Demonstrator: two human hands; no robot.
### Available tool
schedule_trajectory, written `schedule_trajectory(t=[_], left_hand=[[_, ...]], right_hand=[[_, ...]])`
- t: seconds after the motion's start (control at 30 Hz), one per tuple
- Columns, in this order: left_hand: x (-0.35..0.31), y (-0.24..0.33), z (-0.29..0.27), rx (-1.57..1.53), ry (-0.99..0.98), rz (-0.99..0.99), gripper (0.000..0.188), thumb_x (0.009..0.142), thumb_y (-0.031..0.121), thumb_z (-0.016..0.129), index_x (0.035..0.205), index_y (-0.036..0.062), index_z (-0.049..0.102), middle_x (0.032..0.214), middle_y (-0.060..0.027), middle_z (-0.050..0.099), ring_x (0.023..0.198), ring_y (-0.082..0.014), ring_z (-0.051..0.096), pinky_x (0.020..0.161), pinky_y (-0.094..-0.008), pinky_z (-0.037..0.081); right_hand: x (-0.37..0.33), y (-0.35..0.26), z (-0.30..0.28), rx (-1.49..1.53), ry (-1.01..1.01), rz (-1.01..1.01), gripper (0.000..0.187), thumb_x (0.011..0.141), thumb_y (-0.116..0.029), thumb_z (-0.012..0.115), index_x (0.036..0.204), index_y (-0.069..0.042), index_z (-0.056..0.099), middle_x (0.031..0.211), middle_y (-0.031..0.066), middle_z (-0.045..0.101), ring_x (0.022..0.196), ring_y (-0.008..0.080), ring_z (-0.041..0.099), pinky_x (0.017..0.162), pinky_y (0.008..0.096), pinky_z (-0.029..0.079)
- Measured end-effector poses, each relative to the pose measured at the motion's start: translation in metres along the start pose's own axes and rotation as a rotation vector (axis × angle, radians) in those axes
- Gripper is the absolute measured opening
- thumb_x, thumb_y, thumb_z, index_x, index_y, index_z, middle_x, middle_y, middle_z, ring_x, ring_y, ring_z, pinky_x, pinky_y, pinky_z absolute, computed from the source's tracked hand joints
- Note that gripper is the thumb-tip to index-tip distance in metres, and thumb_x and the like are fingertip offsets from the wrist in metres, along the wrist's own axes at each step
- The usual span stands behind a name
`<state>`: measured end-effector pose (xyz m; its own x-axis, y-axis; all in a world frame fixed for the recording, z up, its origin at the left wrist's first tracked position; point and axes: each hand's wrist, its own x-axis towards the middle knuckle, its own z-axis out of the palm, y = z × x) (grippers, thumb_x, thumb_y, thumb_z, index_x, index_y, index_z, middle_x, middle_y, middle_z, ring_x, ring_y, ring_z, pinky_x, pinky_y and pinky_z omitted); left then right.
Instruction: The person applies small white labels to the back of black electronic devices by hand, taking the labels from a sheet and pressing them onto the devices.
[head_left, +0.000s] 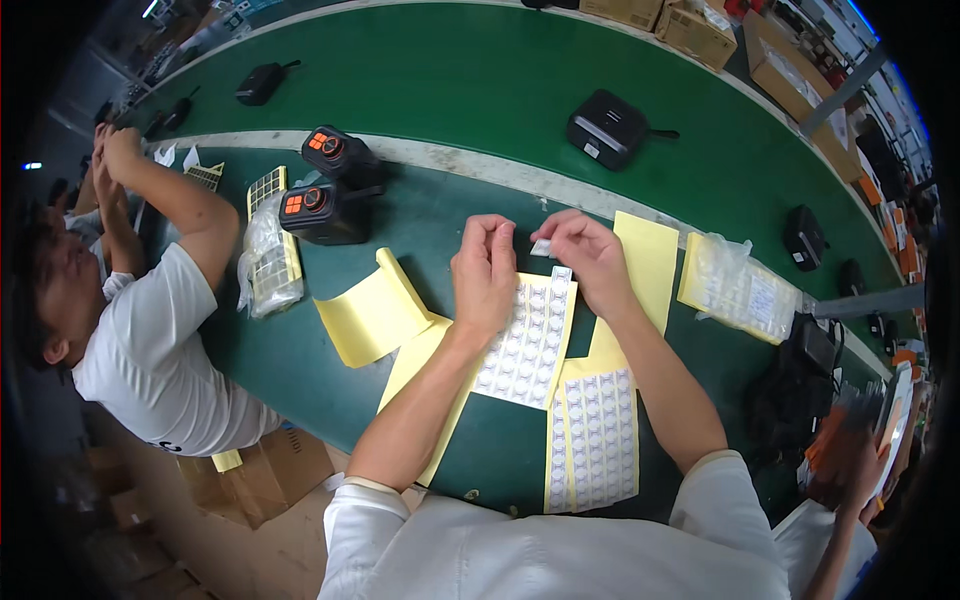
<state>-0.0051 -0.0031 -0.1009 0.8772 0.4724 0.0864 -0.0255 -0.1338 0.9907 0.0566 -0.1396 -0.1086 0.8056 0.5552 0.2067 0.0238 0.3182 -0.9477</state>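
My right hand (588, 258) pinches a small white sticker (541, 247) between thumb and fingertips. Just left of it, my left hand (485, 272) is closed, thumb against curled fingers; whatever it may hold is hidden. Below both hands lies a label sheet (522, 345) with rows of white stickers on yellow backing; its top right corner shows a sticker (561, 274) standing past the edge. More label sheets (602, 440) overlap nearer to me. Bare yellow backing paper (365, 312) curls up beside my left forearm, and another yellow sheet (648, 265) lies right of my right hand.
Two black devices with orange buttons (335, 213) stand at the far left. Plastic-wrapped sheets lie left (272, 255) and right (745, 290). Beyond the table edge, a green conveyor belt (450, 80) carries black cases (608, 128). A co-worker (170, 340) sits at left; another person's arm (850, 490) shows at right.
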Motion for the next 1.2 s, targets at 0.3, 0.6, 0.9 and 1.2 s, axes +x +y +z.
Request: schedule_trajectory(t=[0.3,0.6,0.9,1.2], left_hand=[[-0.009,0.009,-0.001,-0.072,-0.122,0.080,0.010,0.095,0.009,0.051,0.103,0.0018,0.052,0.076,0.0005,0.054,0.067,-0.0049,0.049,0.057,-0.0189,0.038],[-0.010,0.004,0.000,-0.124,-0.134,0.095,0.011,0.092,0.008,0.058,0.100,0.0027,0.053,0.078,0.0005,0.055,0.068,-0.0047,0.050,0.057,-0.0177,0.039],[-0.008,0.000,-0.001,-0.106,-0.122,0.089,0.009,0.092,0.008,0.059,0.097,0.0040,0.052,0.077,0.0023,0.054,0.067,-0.0033,0.048,0.056,-0.0165,0.037],[-0.001,0.007,-0.001,-0.224,0.073,0.093,0.020,0.094,0.006,0.054,0.114,0.0048,0.053,0.082,-0.0005,0.056,0.058,0.0000,0.040,0.050,-0.0146,0.031]], right_hand=[[0.002,0.001,-0.003,0.154,0.037,0.062,0.007,0.089,-0.008,0.058,0.089,-0.001,0.060,0.097,0.0060,0.060,0.090,0.0102,0.054,0.082,0.0250,0.043],[0.001,0.004,-0.005,0.115,0.098,0.086,0.023,0.095,-0.017,0.050,0.090,0.001,0.062,0.088,0.0043,0.062,0.086,0.0094,0.056,0.081,0.0249,0.044],[0.001,0.001,-0.003,0.153,0.088,0.100,0.030,0.097,-0.022,0.048,0.099,0.003,0.062,0.092,0.0070,0.062,0.088,0.0127,0.059,0.083,0.0277,0.048],[0.002,-0.003,-0.002,0.146,0.052,0.086,0.035,0.098,-0.024,0.047,0.113,0.004,0.060,0.102,0.0098,0.062,0.091,0.0159,0.061,0.082,0.0284,0.049]])
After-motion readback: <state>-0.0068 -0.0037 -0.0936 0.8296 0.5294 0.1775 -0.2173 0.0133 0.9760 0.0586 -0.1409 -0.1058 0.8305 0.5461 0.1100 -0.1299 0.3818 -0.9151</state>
